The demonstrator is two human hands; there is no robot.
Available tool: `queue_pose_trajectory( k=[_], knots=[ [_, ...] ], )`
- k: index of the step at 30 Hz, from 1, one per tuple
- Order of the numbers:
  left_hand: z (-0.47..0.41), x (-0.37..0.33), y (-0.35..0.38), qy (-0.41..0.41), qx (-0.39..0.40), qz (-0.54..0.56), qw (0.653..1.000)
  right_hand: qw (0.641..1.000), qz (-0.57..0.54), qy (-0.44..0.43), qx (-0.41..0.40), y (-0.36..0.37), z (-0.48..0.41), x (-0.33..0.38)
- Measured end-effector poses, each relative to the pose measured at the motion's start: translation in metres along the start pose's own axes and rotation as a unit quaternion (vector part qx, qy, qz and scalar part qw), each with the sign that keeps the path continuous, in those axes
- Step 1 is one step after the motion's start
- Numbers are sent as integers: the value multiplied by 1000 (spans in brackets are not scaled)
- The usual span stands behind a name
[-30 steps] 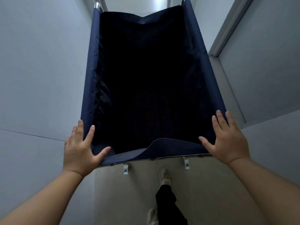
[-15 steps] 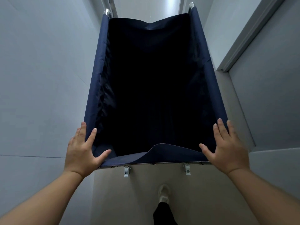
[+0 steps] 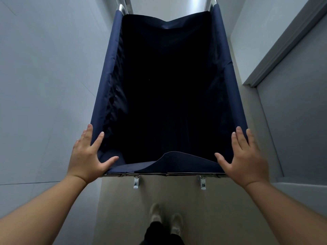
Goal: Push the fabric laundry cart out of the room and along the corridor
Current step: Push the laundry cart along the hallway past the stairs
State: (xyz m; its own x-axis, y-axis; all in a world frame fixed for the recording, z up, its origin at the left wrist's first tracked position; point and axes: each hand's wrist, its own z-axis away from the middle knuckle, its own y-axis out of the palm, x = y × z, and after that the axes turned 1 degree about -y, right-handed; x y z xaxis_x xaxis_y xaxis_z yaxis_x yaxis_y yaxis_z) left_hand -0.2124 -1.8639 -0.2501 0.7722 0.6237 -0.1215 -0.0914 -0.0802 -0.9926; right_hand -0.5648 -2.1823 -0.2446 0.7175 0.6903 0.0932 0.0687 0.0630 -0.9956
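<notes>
Two hands press on the near corners of the cart [image 3: 169, 96], a deep navy fabric bin whose dark inside fills the middle of the view. It stands lengthwise in a narrow corridor, its far end pointing away from the person, with chrome frame tubes showing at the two far corners. Its near fabric edge sags in a fold along the metal rail, and two small metal brackets hang under that rail.

At the near left corner, the left hand [image 3: 86, 156] lies flat, its fingers [image 3: 88, 133] spread and stretched out along the outer side of the left wall, the forefinger on the rim and the thumb laid across the near edge. Nothing is clenched; the palm rests against the corner. At the near right corner, the right hand [image 3: 246, 156] mirrors it: fingers [image 3: 238, 137] apart and straight over the right rim, thumb splayed inward onto the near edge, palm against the corner.

Pale walls [image 3: 44, 85] run close along the left side of the cart, and on the right a grey door [image 3: 292, 129] in its frame stands just beside it. Below the rail, the floor [image 3: 123, 209] is light, and the person's pale shoes [image 3: 166, 220] and dark trouser legs show at the bottom.
</notes>
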Motion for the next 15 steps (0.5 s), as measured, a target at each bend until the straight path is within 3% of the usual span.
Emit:
queue_pose_trajectory(
  k=[15],
  knots=[
    [-101,10,5,5,-19,2,1000,1000,14,11,-7,6,-98,-3]
  ],
)
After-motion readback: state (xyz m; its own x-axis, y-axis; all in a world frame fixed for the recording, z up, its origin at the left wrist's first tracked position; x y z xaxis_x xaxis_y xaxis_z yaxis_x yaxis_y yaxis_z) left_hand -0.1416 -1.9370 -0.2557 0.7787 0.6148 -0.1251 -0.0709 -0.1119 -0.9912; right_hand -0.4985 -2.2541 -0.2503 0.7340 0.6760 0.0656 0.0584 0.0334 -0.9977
